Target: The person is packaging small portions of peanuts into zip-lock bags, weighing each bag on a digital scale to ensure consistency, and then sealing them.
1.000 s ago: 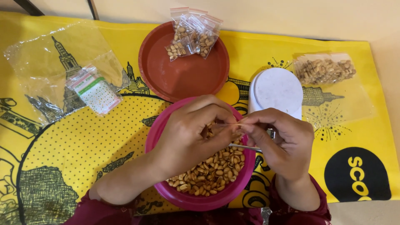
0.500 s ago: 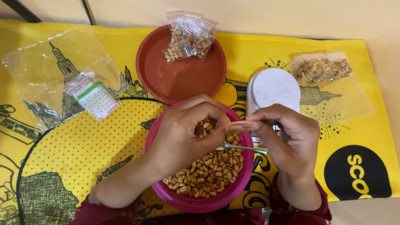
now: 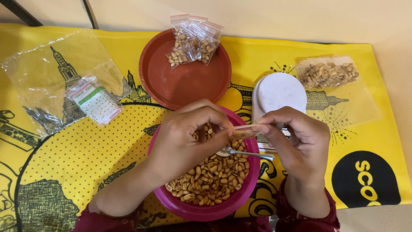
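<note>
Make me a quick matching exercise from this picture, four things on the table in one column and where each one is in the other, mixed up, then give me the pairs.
1 spoon
2 small filled bags
3 white round lid
4 stack of empty bags

A in the red-brown plate
B far left on the cloth
C in the pink bowl of peanuts
D right of the red-brown plate

Pairs: 1-C, 2-A, 3-D, 4-B

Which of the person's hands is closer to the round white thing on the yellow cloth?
The right hand. It sits just below the white round object and overlaps its lower edge. The left hand is farther off, over the pink bowl of peanuts.
</note>
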